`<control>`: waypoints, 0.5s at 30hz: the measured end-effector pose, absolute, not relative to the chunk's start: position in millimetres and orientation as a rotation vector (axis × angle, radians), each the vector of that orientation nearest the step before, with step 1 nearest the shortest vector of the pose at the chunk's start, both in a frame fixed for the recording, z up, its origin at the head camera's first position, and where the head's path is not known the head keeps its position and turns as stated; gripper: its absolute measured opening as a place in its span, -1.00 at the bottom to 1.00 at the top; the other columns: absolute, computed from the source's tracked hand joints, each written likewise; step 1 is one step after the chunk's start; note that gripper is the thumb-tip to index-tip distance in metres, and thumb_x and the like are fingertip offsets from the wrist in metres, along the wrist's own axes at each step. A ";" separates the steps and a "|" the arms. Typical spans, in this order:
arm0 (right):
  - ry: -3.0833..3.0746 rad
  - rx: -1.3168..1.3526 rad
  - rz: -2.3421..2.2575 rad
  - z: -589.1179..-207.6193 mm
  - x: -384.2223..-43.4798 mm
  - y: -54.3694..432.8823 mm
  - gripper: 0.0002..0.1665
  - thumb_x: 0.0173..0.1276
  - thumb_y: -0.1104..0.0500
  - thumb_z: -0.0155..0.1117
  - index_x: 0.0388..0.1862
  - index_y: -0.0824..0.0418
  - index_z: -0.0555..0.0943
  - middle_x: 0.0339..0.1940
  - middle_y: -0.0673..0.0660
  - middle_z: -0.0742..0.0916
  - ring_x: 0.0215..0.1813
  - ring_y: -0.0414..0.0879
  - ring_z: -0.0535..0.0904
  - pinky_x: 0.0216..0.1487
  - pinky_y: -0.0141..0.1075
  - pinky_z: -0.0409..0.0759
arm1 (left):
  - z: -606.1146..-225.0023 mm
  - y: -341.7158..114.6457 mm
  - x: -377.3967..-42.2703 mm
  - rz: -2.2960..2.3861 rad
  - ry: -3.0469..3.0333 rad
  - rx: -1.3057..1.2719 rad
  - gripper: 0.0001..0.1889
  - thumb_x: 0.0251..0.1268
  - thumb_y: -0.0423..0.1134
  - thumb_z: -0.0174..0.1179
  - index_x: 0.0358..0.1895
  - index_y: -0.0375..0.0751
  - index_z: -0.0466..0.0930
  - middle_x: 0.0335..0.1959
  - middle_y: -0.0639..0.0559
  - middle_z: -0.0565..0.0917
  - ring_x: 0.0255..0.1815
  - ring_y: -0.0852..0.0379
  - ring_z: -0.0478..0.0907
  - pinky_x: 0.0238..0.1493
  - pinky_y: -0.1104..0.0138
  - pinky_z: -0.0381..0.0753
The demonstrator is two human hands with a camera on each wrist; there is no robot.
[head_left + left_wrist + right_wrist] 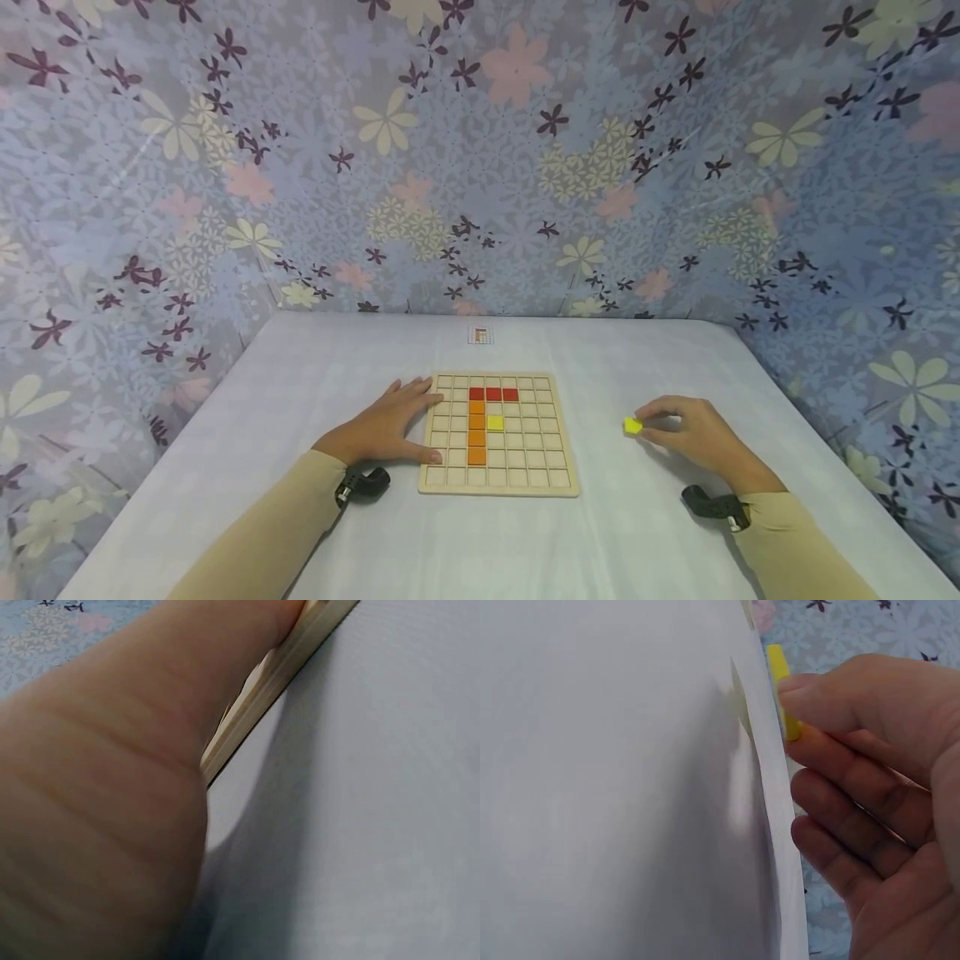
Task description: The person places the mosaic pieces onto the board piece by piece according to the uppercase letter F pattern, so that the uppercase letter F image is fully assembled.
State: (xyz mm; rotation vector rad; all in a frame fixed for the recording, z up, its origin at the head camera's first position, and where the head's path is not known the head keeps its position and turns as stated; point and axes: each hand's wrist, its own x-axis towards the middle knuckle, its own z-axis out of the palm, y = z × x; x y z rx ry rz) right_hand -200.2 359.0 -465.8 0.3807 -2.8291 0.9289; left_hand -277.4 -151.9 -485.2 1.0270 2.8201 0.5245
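A wooden grid board lies on the white-covered table. In its cells are red square tiles in a row, orange square tiles in a column below, and one yellow tile. My left hand rests on the board's left edge, thumb and fingers spread; in the left wrist view the thumb side meets the wooden rim. To the right of the board, my right hand pinches another yellow tile between thumb and index finger, above the table. The other fingers curl loosely.
Behind the board lies a small printed card showing a coloured grid pattern. The white tablecloth surrounds the board. A floral curtain stands behind and along both sides of the table.
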 end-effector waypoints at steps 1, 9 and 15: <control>-2.832 0.377 0.930 -465.1 -201.0 357.5 -0.74 0.33 0.20 0.59 -0.01 0.15 0.81 -0.02 0.08 0.80 0.12 0.19 0.69 0.23 0.29 0.56 | -485.8 -151.6 -277.8 0.524 2.823 1.030 0.23 -0.05 0.72 0.21 0.64 0.01 0.29 0.72 -0.05 0.05 0.71 0.05 -0.13 0.65 0.06 -0.30; -2.825 0.405 0.941 -462.7 -212.7 338.8 -0.76 0.34 0.21 0.58 -0.03 0.12 0.82 -0.01 0.07 0.80 0.12 0.17 0.69 0.25 0.30 0.53 | -482.2 -151.8 -275.1 0.505 2.814 1.010 0.24 -0.04 0.72 0.21 0.65 0.00 0.27 0.72 -0.06 0.03 0.71 0.03 -0.14 0.65 0.07 -0.30; -2.779 0.512 1.001 -461.0 -224.5 321.2 -0.77 0.32 0.24 0.59 -0.05 0.13 0.82 -0.03 0.03 0.81 0.10 0.15 0.70 0.25 0.28 0.53 | -478.1 -150.5 -273.6 0.526 2.803 1.023 0.22 -0.02 0.70 0.24 0.64 -0.01 0.28 0.72 -0.07 0.04 0.71 0.02 -0.14 0.65 0.06 -0.29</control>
